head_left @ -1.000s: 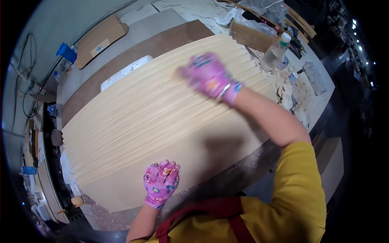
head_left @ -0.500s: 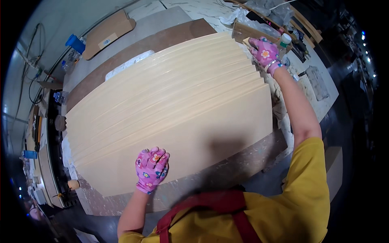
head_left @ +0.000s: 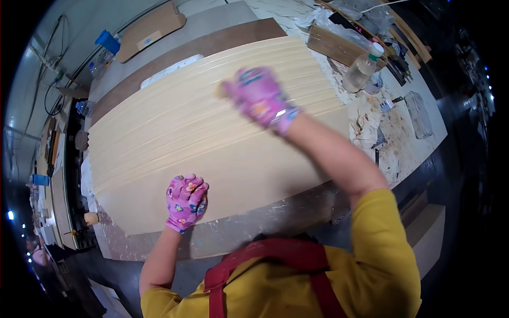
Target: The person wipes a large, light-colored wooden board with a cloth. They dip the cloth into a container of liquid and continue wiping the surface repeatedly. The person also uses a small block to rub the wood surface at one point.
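Note:
A stack of long cream-coloured panels [head_left: 212,175] lies fanned out, with stepped edges toward the back. My right hand [head_left: 260,98], in a pink flowered glove and blurred by motion, is over the middle of the fanned edges. Its fingers pinch a small tan block [head_left: 220,90]; the blur hides what kind of thing it is. On the nearest panel, close to the front edge, rests my left hand [head_left: 186,201] in a matching glove. Its fingers are curled in, and nothing shows in them.
A clear bottle with a white cap [head_left: 360,69] stands on the stained white tabletop [head_left: 395,143] at the right. Behind it is a cardboard box [head_left: 334,45] with plastic wrap. A blue cup [head_left: 107,41] and flat cardboard [head_left: 148,32] are at the back left.
My right hand has swung left from the far right corner to the middle of the panels, carrying the tan block. The left hand stays on the front panel, curled.

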Demonstrator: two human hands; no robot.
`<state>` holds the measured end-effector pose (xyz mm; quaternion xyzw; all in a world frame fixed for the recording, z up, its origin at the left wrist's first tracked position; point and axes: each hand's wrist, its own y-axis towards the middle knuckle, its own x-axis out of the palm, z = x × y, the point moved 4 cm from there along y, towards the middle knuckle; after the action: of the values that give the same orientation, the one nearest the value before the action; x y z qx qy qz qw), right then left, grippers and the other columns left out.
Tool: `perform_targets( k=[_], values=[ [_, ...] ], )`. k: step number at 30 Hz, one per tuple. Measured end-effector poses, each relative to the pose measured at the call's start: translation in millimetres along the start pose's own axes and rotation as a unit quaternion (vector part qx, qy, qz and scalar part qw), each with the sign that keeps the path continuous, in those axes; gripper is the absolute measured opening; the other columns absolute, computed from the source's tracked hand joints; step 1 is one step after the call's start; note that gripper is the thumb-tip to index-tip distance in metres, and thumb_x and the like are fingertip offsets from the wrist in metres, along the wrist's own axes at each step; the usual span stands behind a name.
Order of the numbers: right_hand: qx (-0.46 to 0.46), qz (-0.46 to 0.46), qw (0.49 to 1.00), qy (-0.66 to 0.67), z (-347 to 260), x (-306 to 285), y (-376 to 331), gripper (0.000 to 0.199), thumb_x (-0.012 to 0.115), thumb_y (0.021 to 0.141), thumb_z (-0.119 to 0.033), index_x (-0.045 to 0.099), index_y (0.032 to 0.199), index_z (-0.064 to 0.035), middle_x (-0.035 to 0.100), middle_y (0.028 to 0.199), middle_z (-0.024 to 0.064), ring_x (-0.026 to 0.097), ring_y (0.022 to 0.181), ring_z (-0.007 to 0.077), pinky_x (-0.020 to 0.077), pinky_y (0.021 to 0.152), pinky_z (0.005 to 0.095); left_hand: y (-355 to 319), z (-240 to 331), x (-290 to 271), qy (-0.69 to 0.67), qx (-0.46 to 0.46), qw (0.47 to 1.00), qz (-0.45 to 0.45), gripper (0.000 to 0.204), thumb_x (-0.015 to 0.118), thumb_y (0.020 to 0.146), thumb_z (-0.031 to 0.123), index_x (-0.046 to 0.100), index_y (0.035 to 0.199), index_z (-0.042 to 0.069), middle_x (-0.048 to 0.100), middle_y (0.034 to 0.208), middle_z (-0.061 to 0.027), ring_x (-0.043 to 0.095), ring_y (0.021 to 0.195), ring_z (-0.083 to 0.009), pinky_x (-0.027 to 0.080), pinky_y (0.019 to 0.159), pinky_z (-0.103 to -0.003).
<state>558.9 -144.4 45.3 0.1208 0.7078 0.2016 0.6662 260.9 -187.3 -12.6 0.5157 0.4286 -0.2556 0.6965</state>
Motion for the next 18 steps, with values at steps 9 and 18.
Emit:
perform_targets(
  k=[9, 18],
  values=[
    [0.295, -0.097, 0.936, -0.168, 204.4, -59.6, -87.0, 0.036, 0.06, 0.085, -0.029, 0.065, 0.117, -0.0129, 0.064, 0.098, 0.0102, 0.063, 0.092, 0.0286, 0.0495, 0.079, 0.0432, -0.9, -0.8, 1.7, -0.007, 0.014, 1.0, -0.005, 0.034, 0.071, 0.07, 0.007, 0.063, 0.102, 0.016, 0.062, 0.108, -0.0053, 0.058, 0.106, -0.0291, 0.045, 0.089, -0.051],
    [0.087, 0.02, 0.99, -0.107, 115.8, -34.7, -96.2, 0.033, 0.058, 0.086, -0.033, 0.066, 0.113, -0.0161, 0.066, 0.095, 0.008, 0.063, 0.089, 0.0251, 0.0426, 0.087, 0.0391, -1.5, -0.9, -2.1, 0.0, 0.008, 1.0, 0.006, 0.033, 0.07, 0.068, 0.005, 0.063, 0.099, 0.015, 0.062, 0.105, -0.0047, 0.059, 0.104, -0.0293, 0.045, 0.089, -0.049]
  ],
)
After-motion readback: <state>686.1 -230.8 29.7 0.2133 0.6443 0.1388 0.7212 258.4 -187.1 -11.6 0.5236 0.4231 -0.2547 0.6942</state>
